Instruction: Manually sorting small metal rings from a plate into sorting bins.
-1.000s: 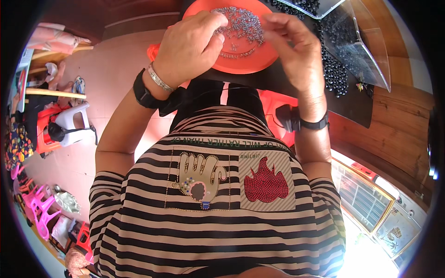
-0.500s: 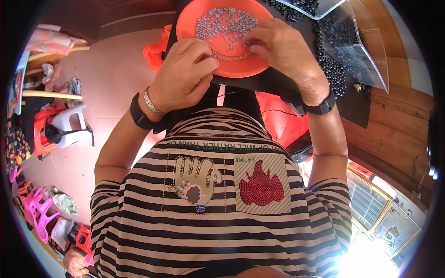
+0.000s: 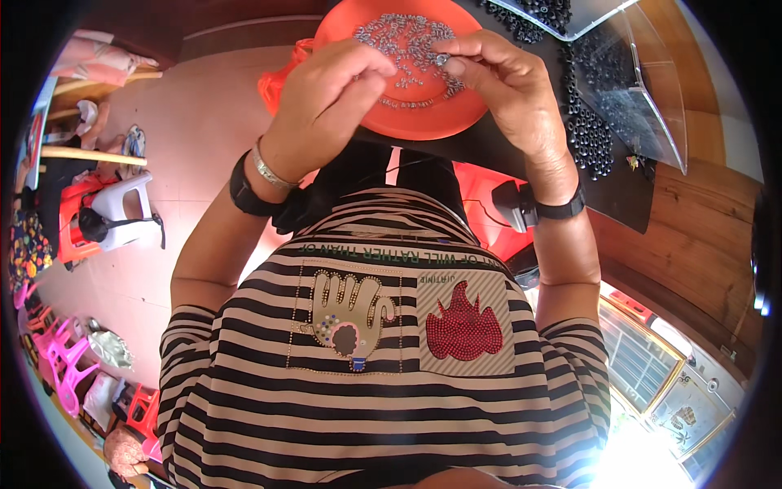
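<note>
A round orange-red plate (image 3: 383, 122) holds many small silvery metal pieces (image 3: 399, 37), heaped at its far side and strewn in a line along its near rim. Over its right part, my right hand (image 3: 517, 90) pinches a small round dark piece with a shiny face (image 3: 441, 59) between thumb and fingertips. My left hand (image 3: 330, 102) hovers at the plate's left side, its thumb and forefinger closed together. Whatever may be between those left fingertips is too small or hidden to make out.
Right of the plate, many black round pieces (image 3: 590, 143) lie in rows on the dark tabletop (image 3: 623, 196). A clear plastic box (image 3: 643, 90) stands beside them. An orange-red bag (image 3: 275, 90) shows left of the plate. Stools (image 3: 122, 212) stand on the floor at far left.
My right hand has come up from the metal pieces and now shows a small round piece at its fingertips. The left hand has shifted slightly up and right, fingers still closed.
</note>
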A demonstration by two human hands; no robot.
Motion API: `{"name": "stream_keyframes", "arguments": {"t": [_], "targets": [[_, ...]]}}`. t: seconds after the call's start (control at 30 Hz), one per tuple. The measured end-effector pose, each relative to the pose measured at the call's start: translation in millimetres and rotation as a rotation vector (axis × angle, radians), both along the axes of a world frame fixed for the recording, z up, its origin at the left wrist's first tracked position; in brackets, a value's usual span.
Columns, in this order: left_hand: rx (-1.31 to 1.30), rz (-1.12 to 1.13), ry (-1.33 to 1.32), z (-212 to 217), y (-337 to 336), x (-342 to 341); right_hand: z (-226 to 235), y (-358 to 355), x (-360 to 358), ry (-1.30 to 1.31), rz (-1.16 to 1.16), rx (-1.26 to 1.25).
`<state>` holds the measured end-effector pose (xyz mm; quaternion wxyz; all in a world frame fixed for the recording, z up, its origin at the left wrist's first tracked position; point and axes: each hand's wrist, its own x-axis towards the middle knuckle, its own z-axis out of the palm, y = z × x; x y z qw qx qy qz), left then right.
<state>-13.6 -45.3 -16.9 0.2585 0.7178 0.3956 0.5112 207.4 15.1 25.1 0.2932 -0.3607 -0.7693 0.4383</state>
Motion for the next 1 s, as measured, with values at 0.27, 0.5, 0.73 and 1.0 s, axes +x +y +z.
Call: {"name": "stream_keyframes", "arguments": {"t": [0.27, 0.5, 0.73, 1.0], "targets": [[-0.359, -0.196, -0.414, 1, 5, 27, 9, -24, -19, 0.026, 0.024, 0.292], [-0.361, -0.195, -0.399, 3, 5, 20, 6, -23, -17, 0.142, -0.013, 0.07], [-0.1, -0.071, -0.051, 10, 8, 18, 2, -23, -20, -0.084, -0.033, -0.102], [-0.182, -0.059, -0.033, 13, 8, 13, 0, -31, -26, -0.145, -0.056, 0.206]]}}
